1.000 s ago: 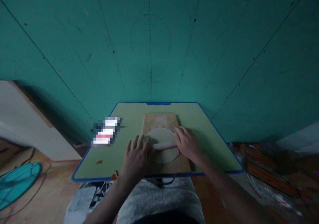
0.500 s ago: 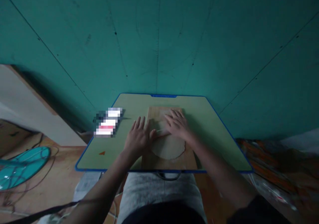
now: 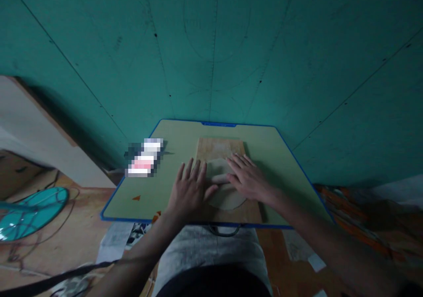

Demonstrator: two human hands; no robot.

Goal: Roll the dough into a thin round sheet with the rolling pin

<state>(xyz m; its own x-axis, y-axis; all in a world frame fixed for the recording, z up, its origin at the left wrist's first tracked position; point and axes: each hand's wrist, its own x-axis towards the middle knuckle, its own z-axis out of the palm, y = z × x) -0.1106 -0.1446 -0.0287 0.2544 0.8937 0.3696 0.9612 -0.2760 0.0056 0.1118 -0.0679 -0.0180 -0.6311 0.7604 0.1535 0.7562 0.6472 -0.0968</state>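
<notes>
A thin, round sheet of dough (image 3: 228,201) lies on a wooden board (image 3: 228,217). Across its middle rests a pale rolling pin (image 3: 220,179); only a short stretch shows between my hands. My left hand (image 3: 191,187) lies palm down over the pin's left end, fingers extended, with the thumb pointing inward. Over the right end is my right hand (image 3: 246,176), also flat and palm down, its fingers stretched forward and left. Both palms hide the pin's ends and parts of the dough's edge.
The board sits on a small table (image 3: 178,131) with a blue rim, close against a green wall (image 3: 211,68). A blurred-out object (image 3: 145,158) is at the table's left edge. A pale panel (image 3: 49,134) leans at the left, near a turquoise round base (image 3: 36,213) with cables.
Both hands and the rolling pin have come back toward me, from the dough's far part to its middle. The dough's far edge now shows. The camera view has shifted slightly.
</notes>
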